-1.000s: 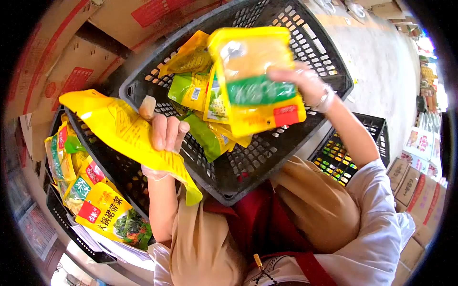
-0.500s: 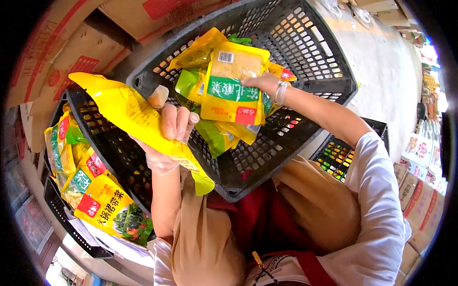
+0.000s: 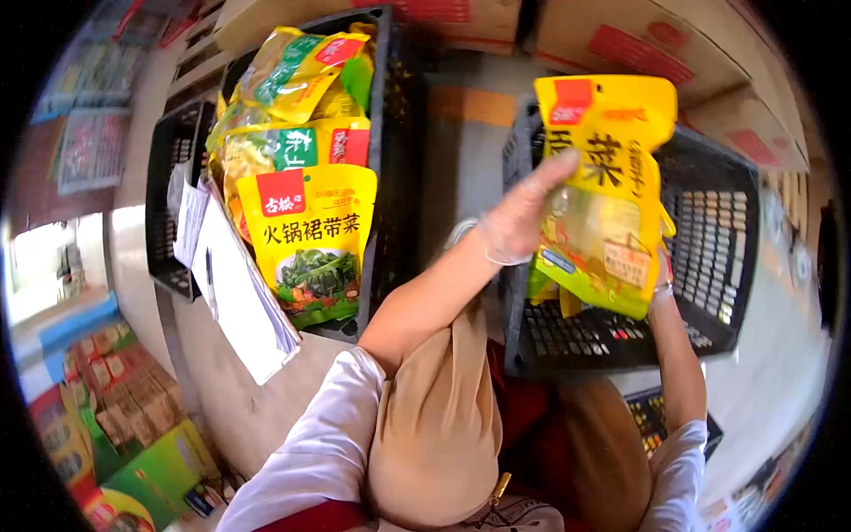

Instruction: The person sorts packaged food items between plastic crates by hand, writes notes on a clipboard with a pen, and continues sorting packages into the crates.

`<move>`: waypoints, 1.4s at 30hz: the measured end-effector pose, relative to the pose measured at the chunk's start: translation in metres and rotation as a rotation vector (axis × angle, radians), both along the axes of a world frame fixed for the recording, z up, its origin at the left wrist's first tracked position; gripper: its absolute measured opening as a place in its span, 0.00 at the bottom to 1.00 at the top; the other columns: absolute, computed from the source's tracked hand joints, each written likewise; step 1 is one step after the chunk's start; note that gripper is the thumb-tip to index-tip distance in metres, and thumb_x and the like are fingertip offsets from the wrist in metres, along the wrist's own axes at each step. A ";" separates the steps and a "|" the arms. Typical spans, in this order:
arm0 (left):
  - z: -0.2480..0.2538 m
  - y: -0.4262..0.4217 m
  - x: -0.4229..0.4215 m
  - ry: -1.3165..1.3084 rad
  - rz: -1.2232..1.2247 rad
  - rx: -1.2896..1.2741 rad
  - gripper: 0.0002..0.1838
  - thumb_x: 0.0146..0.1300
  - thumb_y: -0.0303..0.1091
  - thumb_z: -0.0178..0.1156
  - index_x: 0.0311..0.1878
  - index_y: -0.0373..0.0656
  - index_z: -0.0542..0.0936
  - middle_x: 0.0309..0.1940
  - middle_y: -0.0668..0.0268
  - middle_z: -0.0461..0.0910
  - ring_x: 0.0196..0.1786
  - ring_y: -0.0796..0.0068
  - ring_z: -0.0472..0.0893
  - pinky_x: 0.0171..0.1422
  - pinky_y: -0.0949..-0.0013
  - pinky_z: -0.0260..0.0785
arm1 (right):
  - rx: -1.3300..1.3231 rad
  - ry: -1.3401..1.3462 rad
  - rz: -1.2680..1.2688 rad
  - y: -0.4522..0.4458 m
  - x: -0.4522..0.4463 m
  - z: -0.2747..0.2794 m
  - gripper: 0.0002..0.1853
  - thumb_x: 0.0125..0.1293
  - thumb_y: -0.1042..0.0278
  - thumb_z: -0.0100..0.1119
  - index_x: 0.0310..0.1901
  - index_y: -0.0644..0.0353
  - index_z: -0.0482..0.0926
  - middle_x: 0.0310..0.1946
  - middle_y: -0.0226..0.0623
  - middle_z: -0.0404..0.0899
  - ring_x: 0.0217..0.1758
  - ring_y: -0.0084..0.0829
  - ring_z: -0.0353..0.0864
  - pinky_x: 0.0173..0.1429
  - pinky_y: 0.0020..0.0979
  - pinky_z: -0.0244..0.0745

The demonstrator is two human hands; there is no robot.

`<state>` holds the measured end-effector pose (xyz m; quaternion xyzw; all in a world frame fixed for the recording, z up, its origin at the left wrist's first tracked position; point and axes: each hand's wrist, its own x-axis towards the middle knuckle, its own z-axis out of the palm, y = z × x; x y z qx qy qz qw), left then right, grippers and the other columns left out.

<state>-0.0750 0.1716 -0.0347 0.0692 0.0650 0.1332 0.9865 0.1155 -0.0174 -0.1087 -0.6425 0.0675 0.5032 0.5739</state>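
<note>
My left hand (image 3: 529,208), in a thin clear glove, grips the left side of a yellow food packet (image 3: 612,226). This packet has large black characters, a red label and a see-through lower part, and hangs over the right black crate (image 3: 722,248). My right hand (image 3: 661,282) is at the packet's lower right edge, mostly hidden behind it; its fingers do not show. A bit of another yellow packet peeks out beside the right hand. More yellow-green packaging shows in the crate beneath.
The left black crate (image 3: 381,115) is heaped with yellow packets, a seaweed packet (image 3: 310,248) in front. Papers and a pen lie on a clipboard (image 3: 239,293) beside it. Cardboard boxes (image 3: 638,44) stand behind the crates. Another small black crate (image 3: 168,204) is at far left.
My view has swung left, so both crates appear further right. My left hand has brought its packet over the right crate and turned its printed front into view. The right hand is now behind it.
</note>
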 end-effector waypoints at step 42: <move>0.182 -0.173 0.007 0.519 -0.281 1.064 0.22 0.65 0.42 0.54 0.57 0.39 0.69 0.51 0.63 0.75 0.50 0.70 0.78 0.56 0.67 0.72 | -0.841 -1.072 0.085 -0.596 -0.216 0.166 0.20 0.47 0.66 0.68 0.42 0.66 0.78 0.47 0.49 0.74 0.50 0.47 0.72 0.56 0.37 0.66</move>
